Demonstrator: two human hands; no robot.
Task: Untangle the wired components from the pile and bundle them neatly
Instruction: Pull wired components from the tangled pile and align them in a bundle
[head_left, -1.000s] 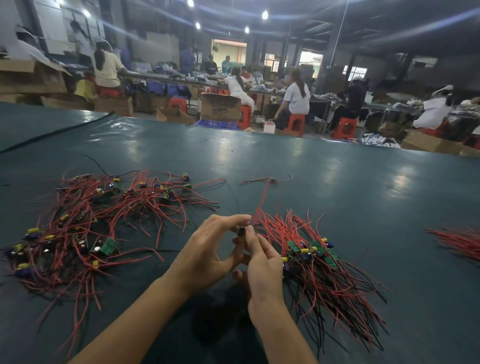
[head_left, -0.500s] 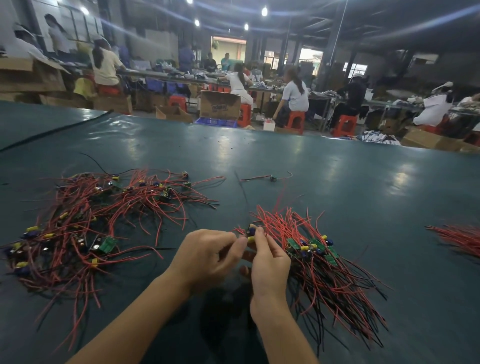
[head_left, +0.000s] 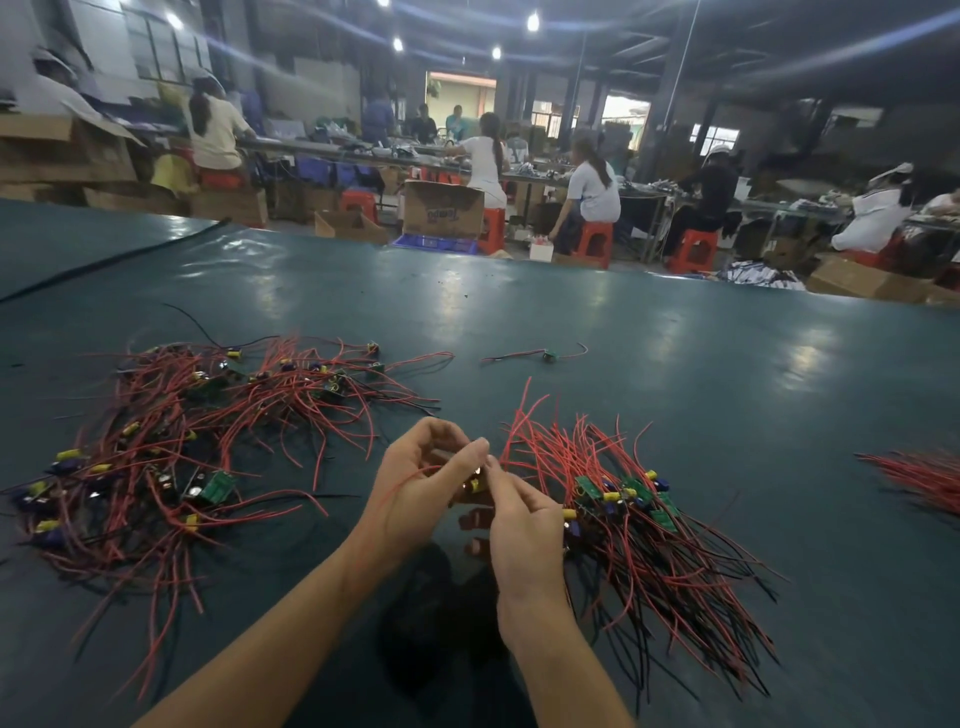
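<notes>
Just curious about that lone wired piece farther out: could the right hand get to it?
Probably yes: mostly bare table lies between the right hand and the lone piece, though its fingers hold a component.

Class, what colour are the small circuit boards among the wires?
Green; the boards show best in the head view.

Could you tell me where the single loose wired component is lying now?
In the head view the loose component lies alone on the green table, just right of the tangled pile and beyond the sorted bundle.
</notes>
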